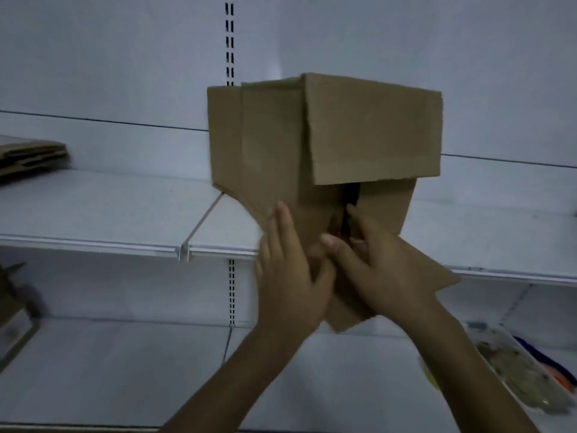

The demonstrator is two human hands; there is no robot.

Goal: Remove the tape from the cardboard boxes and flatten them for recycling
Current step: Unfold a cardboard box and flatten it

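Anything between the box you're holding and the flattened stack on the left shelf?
Nothing visible does. The left hand and right hand are on the box, and the shelf between it and the stack carries only a low divider.

The cardboard stack (32, 157) runs off the left edge. Fingertips of the right hand (377, 260) vanish inside the box (312, 135); the packet (524, 373) at lower right is too blurred to identify.

We find the raised cardboard box (324, 135) filling the middle in front of the upper shelf (93, 210), with free surface leftward up to the flattened cardboard stack (31, 157), and room on the lower shelf (125, 370) between the carton (12, 307) at left and the tray (524, 370) at right.
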